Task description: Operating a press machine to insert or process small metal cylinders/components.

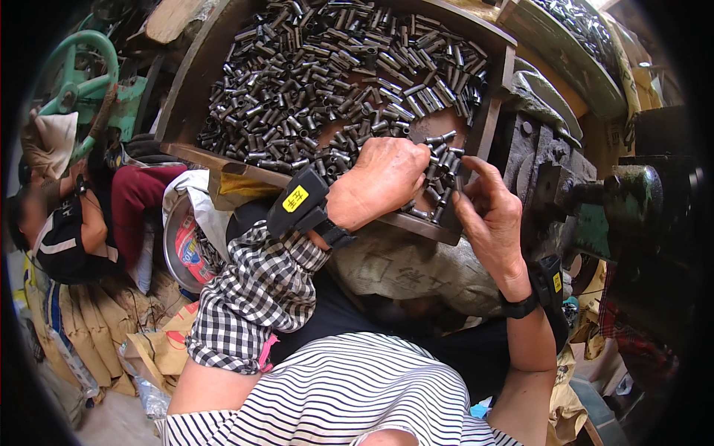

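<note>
Small dark metal tubes (pixel 297 111) lie heaped in a wooden tray (pixel 500 97) in front of me. My left hand (pixel 383 178) rests low over the pile at the near side of the tray. Its fingers curl down out of sight, so whatever they hold is hidden. At the tray's near right corner, my right hand (pixel 487 212) has thumb and forefinger closed around a small metal tube (pixel 458 183). Between the two hands, several loose tubes (pixel 446 160) lie at different angles.
A dark, greasy machine (pixel 565 186) stands close on the right. Another wooden box of metal parts (pixel 576 56) is at the far right. To the left are a metal basin (pixel 175 249), a green handwheel (pixel 71 89) and a seated person (pixel 71 223). A sack (pixel 416 271) lies below the tray.
</note>
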Demonstrator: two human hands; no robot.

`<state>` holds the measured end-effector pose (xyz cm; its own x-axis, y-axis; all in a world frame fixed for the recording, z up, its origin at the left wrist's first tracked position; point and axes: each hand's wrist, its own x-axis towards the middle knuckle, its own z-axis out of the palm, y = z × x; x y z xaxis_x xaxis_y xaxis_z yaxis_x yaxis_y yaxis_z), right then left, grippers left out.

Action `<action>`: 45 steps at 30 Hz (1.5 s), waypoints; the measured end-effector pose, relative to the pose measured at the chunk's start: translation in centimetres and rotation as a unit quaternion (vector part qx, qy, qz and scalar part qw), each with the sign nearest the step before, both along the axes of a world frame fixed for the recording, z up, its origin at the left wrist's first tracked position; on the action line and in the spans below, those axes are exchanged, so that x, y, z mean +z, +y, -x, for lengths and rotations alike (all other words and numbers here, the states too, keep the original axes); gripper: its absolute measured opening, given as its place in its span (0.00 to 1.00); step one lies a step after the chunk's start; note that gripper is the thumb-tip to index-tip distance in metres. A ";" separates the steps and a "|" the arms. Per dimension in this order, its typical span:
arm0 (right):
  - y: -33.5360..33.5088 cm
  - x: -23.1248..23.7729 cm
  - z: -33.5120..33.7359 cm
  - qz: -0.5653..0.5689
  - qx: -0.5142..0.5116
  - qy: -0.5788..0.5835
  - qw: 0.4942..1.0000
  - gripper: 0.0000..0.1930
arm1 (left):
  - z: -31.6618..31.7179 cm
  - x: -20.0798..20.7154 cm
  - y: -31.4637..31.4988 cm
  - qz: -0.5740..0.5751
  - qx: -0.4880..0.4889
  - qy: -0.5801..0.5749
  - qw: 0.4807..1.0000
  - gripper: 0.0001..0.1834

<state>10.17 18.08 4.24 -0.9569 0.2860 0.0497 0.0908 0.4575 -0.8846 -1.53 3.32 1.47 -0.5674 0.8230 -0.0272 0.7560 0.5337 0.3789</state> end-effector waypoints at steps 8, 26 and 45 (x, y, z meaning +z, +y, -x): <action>0.6 -0.5 -0.3 0.125 -0.001 -0.048 0.991 0.09 | -0.4 0.6 0.7 0.007 -0.033 0.052 0.998 0.10; 1.8 -0.6 -0.6 0.401 -0.008 -0.042 0.915 0.05 | -0.9 3.3 0.9 -0.212 0.029 -0.486 0.847 0.08; 1.6 -1.2 -1.0 0.533 -0.058 -0.019 0.844 0.06 | -1.1 2.4 0.6 -0.332 0.125 -0.660 0.662 0.08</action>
